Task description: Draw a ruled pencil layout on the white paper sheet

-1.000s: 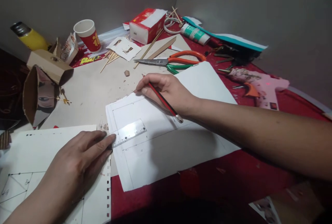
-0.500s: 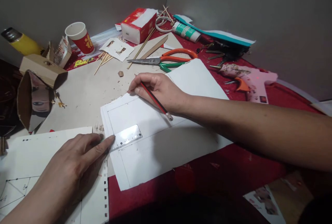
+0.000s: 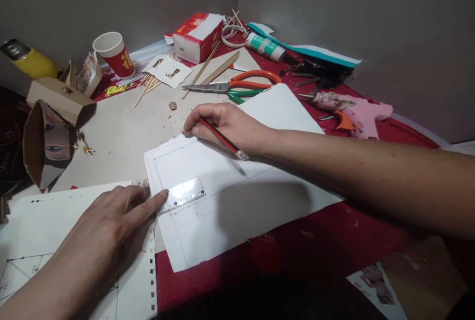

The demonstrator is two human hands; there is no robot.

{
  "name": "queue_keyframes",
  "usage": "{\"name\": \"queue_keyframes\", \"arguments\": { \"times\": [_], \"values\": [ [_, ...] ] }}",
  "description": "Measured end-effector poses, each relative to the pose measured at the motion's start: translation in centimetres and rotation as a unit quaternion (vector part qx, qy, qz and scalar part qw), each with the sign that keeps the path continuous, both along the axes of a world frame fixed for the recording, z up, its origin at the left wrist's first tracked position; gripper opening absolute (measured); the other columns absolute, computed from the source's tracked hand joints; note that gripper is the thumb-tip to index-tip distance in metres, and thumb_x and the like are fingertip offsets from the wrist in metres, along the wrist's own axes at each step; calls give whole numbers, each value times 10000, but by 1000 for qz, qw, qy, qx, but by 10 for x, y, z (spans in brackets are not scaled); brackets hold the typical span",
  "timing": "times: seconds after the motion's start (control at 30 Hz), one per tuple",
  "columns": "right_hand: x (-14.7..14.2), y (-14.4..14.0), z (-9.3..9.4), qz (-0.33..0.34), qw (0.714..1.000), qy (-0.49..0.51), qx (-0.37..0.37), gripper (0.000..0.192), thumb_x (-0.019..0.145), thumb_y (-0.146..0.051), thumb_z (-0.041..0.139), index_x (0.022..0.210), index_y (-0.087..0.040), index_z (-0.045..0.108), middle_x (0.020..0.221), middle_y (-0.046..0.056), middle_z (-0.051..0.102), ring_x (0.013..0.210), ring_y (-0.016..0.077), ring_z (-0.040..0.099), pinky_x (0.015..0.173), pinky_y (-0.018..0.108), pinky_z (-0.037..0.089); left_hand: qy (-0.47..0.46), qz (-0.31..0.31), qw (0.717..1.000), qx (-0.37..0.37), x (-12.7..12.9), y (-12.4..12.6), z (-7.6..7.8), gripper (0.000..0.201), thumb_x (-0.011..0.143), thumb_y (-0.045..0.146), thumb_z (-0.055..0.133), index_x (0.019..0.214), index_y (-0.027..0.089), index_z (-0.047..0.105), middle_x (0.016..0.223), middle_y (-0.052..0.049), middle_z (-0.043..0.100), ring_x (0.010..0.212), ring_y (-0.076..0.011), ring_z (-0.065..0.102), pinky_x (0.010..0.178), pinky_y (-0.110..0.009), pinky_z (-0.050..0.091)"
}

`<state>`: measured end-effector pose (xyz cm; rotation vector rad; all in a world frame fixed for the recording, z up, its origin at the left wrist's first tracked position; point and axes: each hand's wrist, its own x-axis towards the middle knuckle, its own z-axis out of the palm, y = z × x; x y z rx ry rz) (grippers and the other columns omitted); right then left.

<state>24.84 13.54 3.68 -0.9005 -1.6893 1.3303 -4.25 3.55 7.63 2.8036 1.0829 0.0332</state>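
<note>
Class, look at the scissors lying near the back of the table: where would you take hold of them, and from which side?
Grip the scissors by the orange and green handle loops at their right end, probably coming from the right. They lie flat with the blades pointing left, so that keeps fingers off the tips; the white sheet lies just in front.

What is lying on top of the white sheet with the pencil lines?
On the white sheet lies a clear ruler, pinned at one end by the left hand. The right hand, holding a pencil, rests at its far edge, covering the pencil tip.
</note>
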Motion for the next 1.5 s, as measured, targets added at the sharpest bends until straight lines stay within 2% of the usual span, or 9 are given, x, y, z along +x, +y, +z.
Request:
{"name": "queue_keyframes", "arguments": {
  "times": [0.1,0.27,0.43,0.5,0.53,0.63,0.8,1.07,1.5],
  "values": [
    [3,2,5,29,998,-46,9,129,914,-91,606,889,-197,675,886,19,719,826,150,651,772,308,534,-2,1,1000,-1,0,1,-1,502,978,161,439,1435,304,593,1116,-135,692,923,-274,677,719,-406,568],
    [10,4,27,49,985,-120,111,136,994,-238,579,957,-202,704,977,42,745,918,183,672,835,331,540,-10,23,999,-34,8,2,3,421,1010,219,439,1365,295,653,1032,-110,685,861,-263,651,686,-376,526],
    [20,-23,49,-78,991,-92,53,372,1074,-415,427,1091,-186,719,954,48,751,909,172,706,768,287,566,-20,15,999,-31,14,4,3,375,1036,225,413,1270,247,705,882,-74,630,739,-200,567,605,-301,422],
    [24,-46,51,-131,989,-68,32,365,1054,-436,464,1056,-203,746,882,26,739,841,150,705,733,259,570,-40,-1,999,-21,14,5,1,367,1033,213,417,1268,228,698,812,-50,585,691,-180,517,582,-283,375],
    [25,-59,51,-155,987,-49,16,348,1039,-430,488,1003,-215,760,826,12,730,771,138,695,675,243,568,-48,-6,999,-21,13,6,0,360,1030,209,422,1262,223,696,792,-40,566,679,-174,501,579,-278,361],
    [23,-97,46,-116,992,-54,11,262,1000,-316,547,912,-234,779,735,-3,717,679,121,672,630,222,560,-66,-11,997,-39,12,8,-1,344,1014,193,432,1222,218,705,773,-26,539,665,-162,483,579,-269,342],
    [1,-131,33,-11,998,-67,-15,214,945,-159,602,1059,-261,751,928,16,767,821,145,722,701,239,579,-74,-3,994,-77,10,10,-1,313,962,158,456,1140,230,704,797,-21,536,701,-166,496,602,-275,339],
    [-27,-121,19,-17,991,-69,-111,122,876,-193,595,924,-202,707,780,35,737,614,133,626,531,254,498,-101,7,991,-83,3,9,-12,377,920,139,472,1212,281,665,836,-17,542,743,-186,498,640,-302,316],
    [-36,-109,7,-60,995,-68,-51,86,881,-203,604,802,-197,638,645,3,666,532,123,577,483,253,468,-84,31,993,-72,5,8,-14,226,933,161,500,923,239,712,738,-1,524,619,-158,450,579,-294,237]
  ]
}}
